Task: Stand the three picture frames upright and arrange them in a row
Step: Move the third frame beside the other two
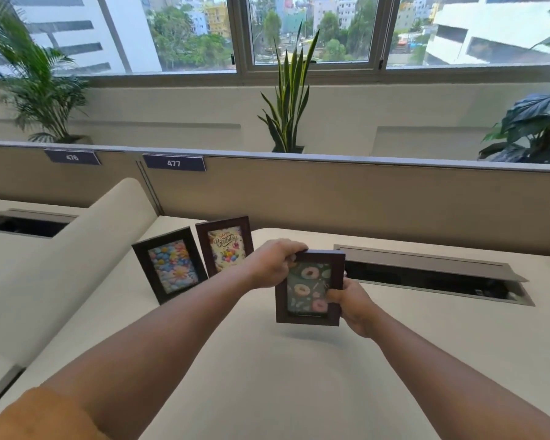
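Two dark-framed pictures stand upright side by side on the white desk (267,376): a flower picture frame (171,265) at the left and a "Happy Birthday" frame (225,245) just right of it. A third frame with a doughnut picture (308,289) is held upright a little above the desk, to the right of the other two, its shadow on the desk below it. My left hand (272,265) grips its top left corner. My right hand (351,304) grips its right edge, thumb on the front.
An open cable tray with a raised grey lid (432,274) lies right behind the held frame. A second cable opening (26,225) is at far left. A beige partition (331,198) with labels 476 and 477 backs the desk; plants stand behind it.
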